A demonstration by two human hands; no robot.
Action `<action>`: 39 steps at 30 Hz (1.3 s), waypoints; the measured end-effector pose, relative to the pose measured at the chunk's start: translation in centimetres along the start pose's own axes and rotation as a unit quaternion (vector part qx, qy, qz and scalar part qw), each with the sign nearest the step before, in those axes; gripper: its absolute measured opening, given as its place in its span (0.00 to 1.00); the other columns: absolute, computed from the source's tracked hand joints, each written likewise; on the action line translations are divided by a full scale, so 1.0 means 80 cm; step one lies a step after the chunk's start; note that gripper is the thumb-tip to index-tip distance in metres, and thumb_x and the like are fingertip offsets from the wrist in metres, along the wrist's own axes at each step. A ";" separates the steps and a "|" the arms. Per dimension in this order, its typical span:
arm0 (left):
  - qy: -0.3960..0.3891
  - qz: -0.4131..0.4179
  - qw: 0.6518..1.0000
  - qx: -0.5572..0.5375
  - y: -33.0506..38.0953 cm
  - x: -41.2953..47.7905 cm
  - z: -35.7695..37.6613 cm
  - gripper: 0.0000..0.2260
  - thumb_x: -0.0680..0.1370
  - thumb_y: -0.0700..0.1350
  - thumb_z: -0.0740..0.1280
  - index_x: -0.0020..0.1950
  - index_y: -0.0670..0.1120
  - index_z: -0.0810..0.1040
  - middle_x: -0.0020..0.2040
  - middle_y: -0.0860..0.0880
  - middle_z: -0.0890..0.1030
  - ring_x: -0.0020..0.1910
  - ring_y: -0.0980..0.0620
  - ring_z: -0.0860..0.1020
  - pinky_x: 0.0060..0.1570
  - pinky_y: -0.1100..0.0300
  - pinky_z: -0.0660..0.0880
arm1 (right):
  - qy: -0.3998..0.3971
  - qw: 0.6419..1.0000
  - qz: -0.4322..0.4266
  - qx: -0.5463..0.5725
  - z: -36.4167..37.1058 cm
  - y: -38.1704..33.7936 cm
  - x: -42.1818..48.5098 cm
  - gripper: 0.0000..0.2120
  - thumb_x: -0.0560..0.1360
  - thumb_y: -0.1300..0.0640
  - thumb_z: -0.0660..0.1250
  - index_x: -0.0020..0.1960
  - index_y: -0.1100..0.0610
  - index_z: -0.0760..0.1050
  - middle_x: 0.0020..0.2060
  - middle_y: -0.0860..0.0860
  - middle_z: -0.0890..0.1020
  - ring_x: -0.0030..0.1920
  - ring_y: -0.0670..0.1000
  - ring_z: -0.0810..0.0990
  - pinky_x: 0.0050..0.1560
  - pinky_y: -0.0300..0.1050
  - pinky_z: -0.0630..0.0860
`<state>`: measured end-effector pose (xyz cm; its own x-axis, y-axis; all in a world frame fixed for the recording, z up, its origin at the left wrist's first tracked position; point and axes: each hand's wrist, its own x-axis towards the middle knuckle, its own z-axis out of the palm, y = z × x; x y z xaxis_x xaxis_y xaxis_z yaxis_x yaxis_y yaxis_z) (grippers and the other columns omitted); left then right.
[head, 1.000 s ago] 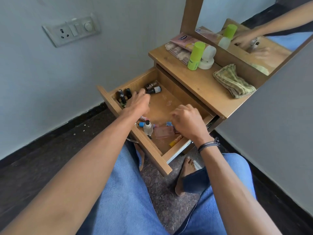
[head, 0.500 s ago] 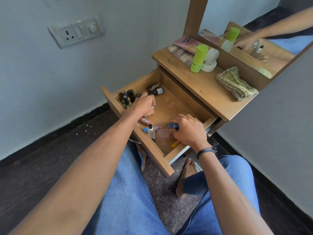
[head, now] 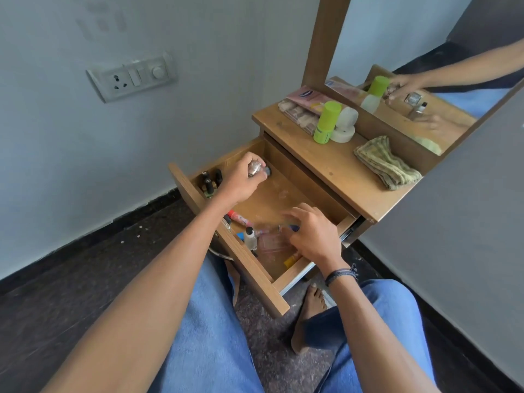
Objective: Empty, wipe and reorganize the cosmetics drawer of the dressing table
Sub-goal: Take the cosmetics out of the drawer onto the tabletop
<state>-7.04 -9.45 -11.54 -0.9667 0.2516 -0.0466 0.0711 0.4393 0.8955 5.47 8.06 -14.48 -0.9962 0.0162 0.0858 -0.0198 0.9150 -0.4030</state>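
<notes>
The wooden drawer point(head: 256, 282) of the dressing table stands pulled out in front of my knees. My left hand point(head: 241, 180) is over its far left corner and grips a small silvery bottle point(head: 255, 169). Beside it stand dark nail polish bottles point(head: 211, 180). My right hand point(head: 312, 236) is inside the near right part, fingers curled over a small blue-capped item point(head: 293, 227). Under it lie a clear pink case point(head: 270, 245), a clear bottle with a black cap point(head: 250, 236), a red-capped tube point(head: 241, 218) and a yellow tube point(head: 292, 260).
On the tabletop point(head: 340, 171) stand a green stick point(head: 326, 121), a white jar point(head: 346, 124), a pink packet point(head: 309, 99) and a folded yellowish cloth point(head: 385, 163). A mirror point(head: 425, 66) rises behind. A switch plate point(head: 133, 78) is on the wall. My bare foot point(head: 309, 316) is under the drawer.
My left hand has taken hold of the silvery bottle at the far left corner and lifted it. My right hand has shifted slightly over the items at the near right.
</notes>
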 end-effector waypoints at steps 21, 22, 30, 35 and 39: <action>-0.090 -0.154 0.754 -0.633 0.033 -0.040 0.024 0.15 0.83 0.43 0.61 0.70 0.43 0.71 0.69 0.47 0.79 0.71 0.47 0.72 0.63 0.50 0.73 | 0.057 0.810 0.188 0.553 -0.023 -0.056 0.057 0.10 0.73 0.58 0.78 0.50 0.56 0.79 0.46 0.53 0.87 0.40 0.47 0.85 0.38 0.39 0.80; -0.091 -0.147 0.759 -0.628 0.033 -0.038 0.024 0.14 0.82 0.42 0.62 0.67 0.43 0.72 0.69 0.48 0.78 0.71 0.47 0.73 0.64 0.50 0.73 | 0.058 0.810 0.191 0.551 -0.024 -0.056 0.060 0.12 0.72 0.59 0.79 0.51 0.56 0.78 0.46 0.53 0.87 0.40 0.47 0.85 0.38 0.39 0.80; -0.015 -0.047 0.892 -0.450 0.046 0.010 -0.001 0.10 0.79 0.37 0.66 0.55 0.51 0.75 0.63 0.56 0.82 0.68 0.56 0.74 0.65 0.52 0.67 | 0.178 0.913 0.098 0.354 -0.062 -0.043 0.115 0.19 0.72 0.57 0.77 0.61 0.51 0.78 0.47 0.46 0.85 0.46 0.44 0.84 0.50 0.47 0.83; 0.074 -0.023 0.930 -0.358 0.074 0.063 -0.014 0.14 0.76 0.34 0.71 0.56 0.49 0.75 0.57 0.48 0.83 0.55 0.56 0.79 0.59 0.58 0.71 | 0.217 0.931 0.078 0.283 -0.076 -0.040 0.167 0.17 0.73 0.55 0.74 0.61 0.49 0.78 0.51 0.41 0.83 0.47 0.40 0.82 0.53 0.47 0.82; 0.134 -0.004 0.948 -0.290 0.084 0.098 -0.022 0.19 0.72 0.36 0.77 0.57 0.51 0.75 0.52 0.49 0.80 0.50 0.55 0.80 0.45 0.66 0.75 | 0.220 0.932 0.087 0.273 -0.066 -0.033 0.190 0.16 0.74 0.54 0.73 0.61 0.50 0.78 0.52 0.42 0.84 0.49 0.42 0.83 0.54 0.50 0.81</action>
<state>-14.57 -6.05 -5.10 -0.9999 -0.0124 -0.0093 -0.0077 -0.1269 0.9919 -9.19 8.01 -7.28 -0.8597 0.4193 0.2919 -0.0204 0.5426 -0.8397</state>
